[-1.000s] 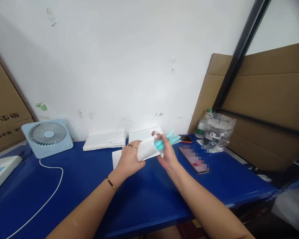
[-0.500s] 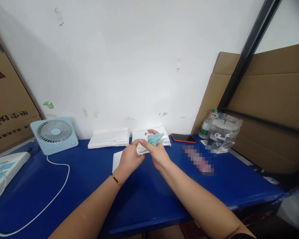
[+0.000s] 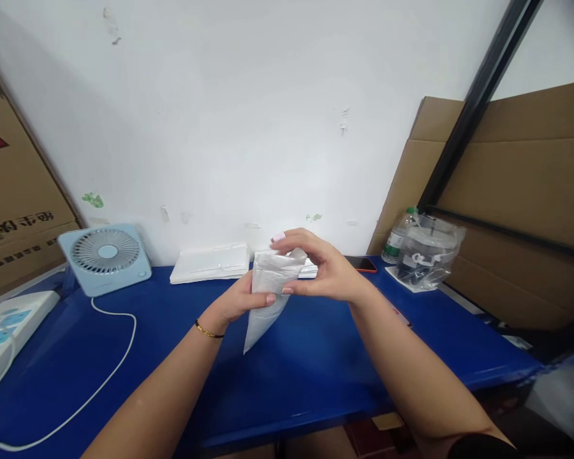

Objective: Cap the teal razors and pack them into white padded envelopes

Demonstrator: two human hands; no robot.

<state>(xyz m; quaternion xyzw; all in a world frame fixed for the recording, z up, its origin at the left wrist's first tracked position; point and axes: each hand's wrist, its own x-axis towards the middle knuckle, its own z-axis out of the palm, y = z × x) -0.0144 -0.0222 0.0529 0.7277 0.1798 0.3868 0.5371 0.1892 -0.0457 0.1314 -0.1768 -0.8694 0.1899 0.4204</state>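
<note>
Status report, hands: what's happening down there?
Left hand holding white packet. Right hand at its upper edge. White stack behind, seemingly out of the way.

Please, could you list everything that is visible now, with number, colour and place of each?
fan: 1, light blue, table's left
cable: 1, white, below fan
power strip: 1, white-blue, left edge
paper-like stacks: 2, white, by wall
pouch: 1, white, between hands
phones: 2, one orange-edged, right, partly hidden
bottle: 1, clear, green cap, right
bag: 1, transparent, beside bottle
cardboard: several pieces, brown, both sides
post: 1, black, right
table: 1, blue, below
wall: 1, white, behind
bracelet: 1, gold-black, left wrist
left hand, right hand: 2, bare, centre
</note>
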